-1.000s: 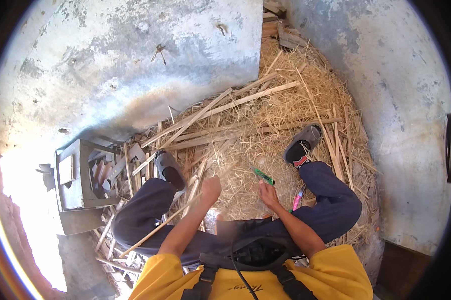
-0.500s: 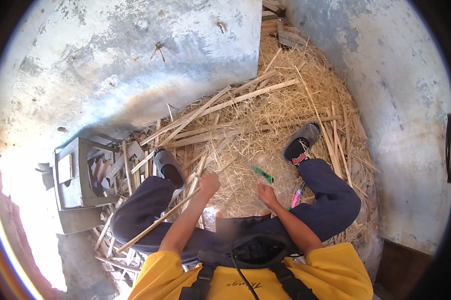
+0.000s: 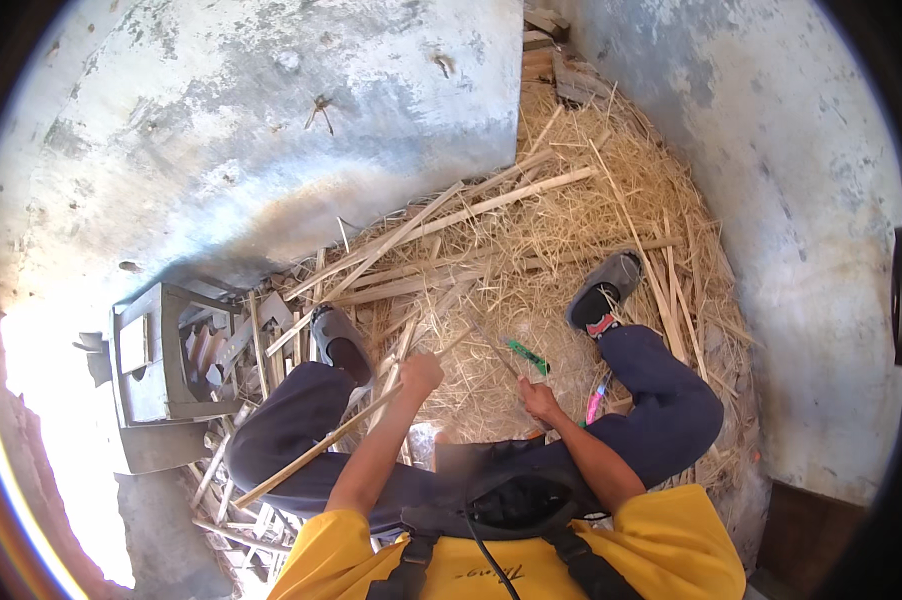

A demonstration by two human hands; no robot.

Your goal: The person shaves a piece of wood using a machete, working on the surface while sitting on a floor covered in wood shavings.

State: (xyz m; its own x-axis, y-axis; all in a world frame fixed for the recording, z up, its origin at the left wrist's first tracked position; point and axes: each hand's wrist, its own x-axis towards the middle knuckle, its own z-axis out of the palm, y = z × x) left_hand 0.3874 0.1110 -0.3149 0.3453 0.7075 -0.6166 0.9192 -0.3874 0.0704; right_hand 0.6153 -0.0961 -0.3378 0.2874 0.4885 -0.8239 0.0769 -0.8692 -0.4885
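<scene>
My left hand (image 3: 421, 373) is closed round a thin wooden stick (image 3: 316, 450). The stick slants across my left thigh, and its far end sticks out past the fist between my knees. My right hand (image 3: 538, 397) grips a knife; its long narrow blade (image 3: 493, 345) points away from me, toward the stick's far end. I cannot tell whether blade and stick touch. Just beyond the right hand, a green box cutter (image 3: 528, 356) lies on the shavings-covered floor. Beside my right thigh is a pink tube-shaped thing (image 3: 596, 402), partly hidden by the leg.
Curly wood shavings (image 3: 561, 215) spread over the floor to the far corner. Several long wooden strips (image 3: 491, 207) lie across them. A grey wooden stool (image 3: 161, 350) rests on its side at the left. Walls (image 3: 771, 150) close in ahead and on the right.
The knife blade, blurred before, now shows clearly, slanted away from me. My left hand and its stick have shifted slightly. The green box cutter stays put.
</scene>
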